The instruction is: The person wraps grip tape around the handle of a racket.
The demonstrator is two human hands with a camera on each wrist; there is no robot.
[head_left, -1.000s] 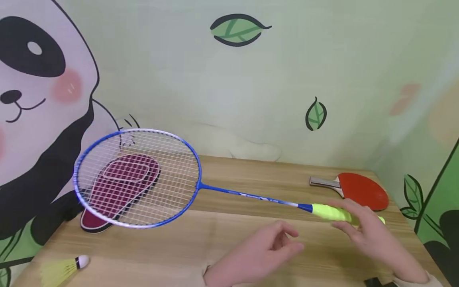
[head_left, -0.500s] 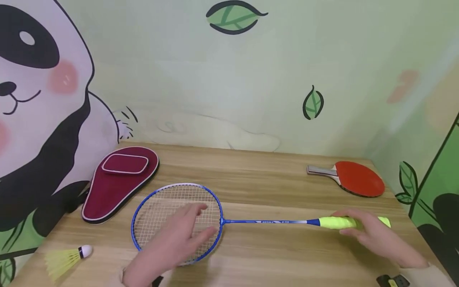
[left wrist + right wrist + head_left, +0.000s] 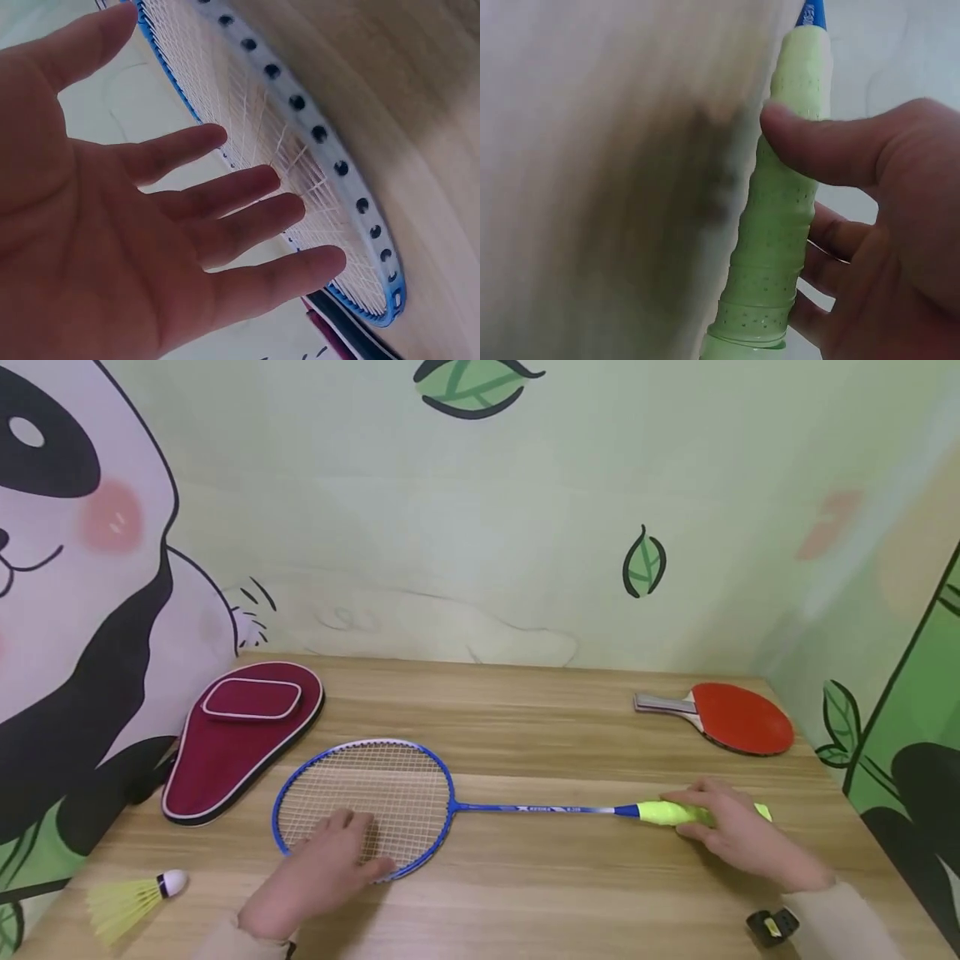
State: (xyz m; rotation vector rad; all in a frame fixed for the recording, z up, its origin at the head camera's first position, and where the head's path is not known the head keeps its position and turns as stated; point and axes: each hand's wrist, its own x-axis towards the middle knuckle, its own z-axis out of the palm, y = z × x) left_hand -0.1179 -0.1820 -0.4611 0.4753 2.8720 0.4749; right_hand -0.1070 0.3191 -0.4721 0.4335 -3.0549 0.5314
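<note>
A blue and white badminton racket (image 3: 535,809) lies across the wooden table, head to the left and yellow-green grip (image 3: 769,247) to the right. My right hand (image 3: 738,831) holds that grip, thumb on one side and fingers on the other in the right wrist view. Over the near part of the strings is my left hand (image 3: 318,868), its fingers spread and fairly straight. The left wrist view shows the left palm (image 3: 112,232) bare, with the fingertips close to the strings and the white side of the frame (image 3: 319,135).
Behind the racket head lies a maroon paddle case (image 3: 240,739) with white piping. A red table tennis paddle (image 3: 738,718) rests at the back right. At the front left is a yellow shuttlecock (image 3: 138,902). A painted wall (image 3: 465,543) bounds the table at the back.
The badminton racket has come down from a raised tilt to lie on the table. My left hand has moved left from the middle to over the strings; the right hand keeps the grip.
</note>
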